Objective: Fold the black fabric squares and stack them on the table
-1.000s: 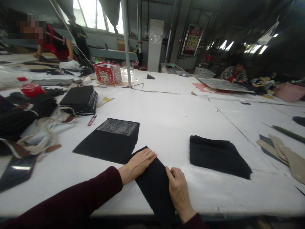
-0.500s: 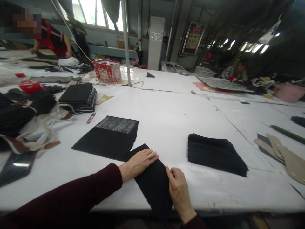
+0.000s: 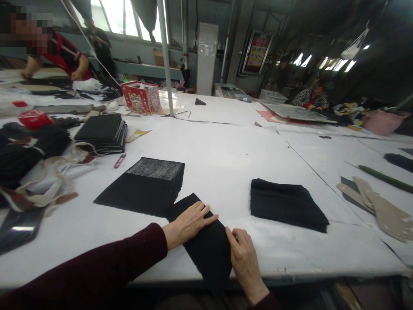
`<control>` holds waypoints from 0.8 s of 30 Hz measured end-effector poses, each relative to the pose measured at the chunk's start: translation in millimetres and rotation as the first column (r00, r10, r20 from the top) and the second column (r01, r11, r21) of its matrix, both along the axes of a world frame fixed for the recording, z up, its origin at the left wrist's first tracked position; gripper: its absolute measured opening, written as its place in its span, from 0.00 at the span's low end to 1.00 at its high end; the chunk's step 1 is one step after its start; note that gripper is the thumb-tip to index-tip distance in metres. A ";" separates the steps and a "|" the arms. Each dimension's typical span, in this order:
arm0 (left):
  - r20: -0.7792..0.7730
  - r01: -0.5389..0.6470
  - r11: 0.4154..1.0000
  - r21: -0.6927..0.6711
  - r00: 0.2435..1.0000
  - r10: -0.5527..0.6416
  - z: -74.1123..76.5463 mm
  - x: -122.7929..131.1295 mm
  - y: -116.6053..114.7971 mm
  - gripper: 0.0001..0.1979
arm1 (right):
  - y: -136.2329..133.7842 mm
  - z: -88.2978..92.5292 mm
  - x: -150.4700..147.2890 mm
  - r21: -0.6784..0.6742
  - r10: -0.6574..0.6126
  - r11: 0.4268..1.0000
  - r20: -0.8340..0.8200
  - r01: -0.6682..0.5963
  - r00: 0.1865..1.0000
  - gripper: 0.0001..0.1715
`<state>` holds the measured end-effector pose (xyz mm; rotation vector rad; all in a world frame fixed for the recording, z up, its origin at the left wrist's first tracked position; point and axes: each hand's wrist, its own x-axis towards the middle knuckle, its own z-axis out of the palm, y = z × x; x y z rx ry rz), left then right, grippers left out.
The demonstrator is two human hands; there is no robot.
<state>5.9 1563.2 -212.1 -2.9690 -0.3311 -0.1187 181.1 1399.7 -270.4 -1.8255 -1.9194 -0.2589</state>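
Note:
A black fabric piece [image 3: 209, 254] lies aslant at the table's near edge, its lower corner hanging over. My left hand [image 3: 190, 221] rests flat on its upper part, fingers stretched out. At the right edge of the cloth, my right hand [image 3: 243, 256] pinches the border between thumb and curled fingers. The cloth's upper left touches or overlaps a stack of black fabric pieces [image 3: 138, 189] with a speckled grey strip along its far side. To the right lies another stack of black fabric [image 3: 287, 204] with frayed edges.
Pink thread snips [image 3: 119, 161] lie beside a folded dark stack [image 3: 100, 133] at left. A red patterned box [image 3: 142, 98] stands near a metal pole [image 3: 166, 60]. Beige templates [image 3: 380, 206] and a green rod-like tool [image 3: 383, 177] lie at right. A co-worker [image 3: 64, 54] leans over the table far left.
The view has shifted slightly, so the table's things appear a little further left. My left fingers have spread a bit on the cloth; my right hand keeps its pinch at the edge.

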 end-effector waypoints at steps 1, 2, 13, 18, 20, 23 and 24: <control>0.008 0.018 1.000 -0.005 1.000 -0.018 1.3 0.6 0.3 0.26 | -0.4 -0.1 0.3 -0.001 -0.002 1.000 0.005 0.002 1.000 0.20; 0.019 0.038 0.999 -0.007 0.999 -0.038 2.2 1.3 0.4 0.25 | -0.7 -0.3 0.6 0.002 -0.004 1.000 0.009 0.004 1.000 0.20; -0.011 0.058 0.998 -0.024 0.998 -0.058 -5.1 10.4 -9.8 0.26 | -5.5 2.2 4.1 0.009 0.015 1.000 0.019 -0.015 1.000 0.19; -0.043 0.050 0.995 0.088 0.998 -0.047 -5.2 16.9 -21.0 0.29 | -8.0 2.0 5.5 0.002 0.013 1.000 0.017 -0.013 1.000 0.19; -0.048 0.043 0.992 0.116 0.998 -0.038 -6.6 18.0 -24.1 0.29 | -9.9 2.0 6.7 0.003 0.011 1.000 0.017 -0.011 1.000 0.19; -0.046 0.036 0.991 0.132 0.999 -0.030 -8.0 18.4 -26.4 0.29 | -13.2 3.2 8.2 -0.001 0.010 1.000 0.012 -0.010 1.000 0.18; -0.045 0.036 0.990 0.135 0.999 -0.030 -8.1 18.5 -26.8 0.29 | -14.2 4.0 8.5 -0.006 0.010 1.000 0.009 -0.010 1.000 0.18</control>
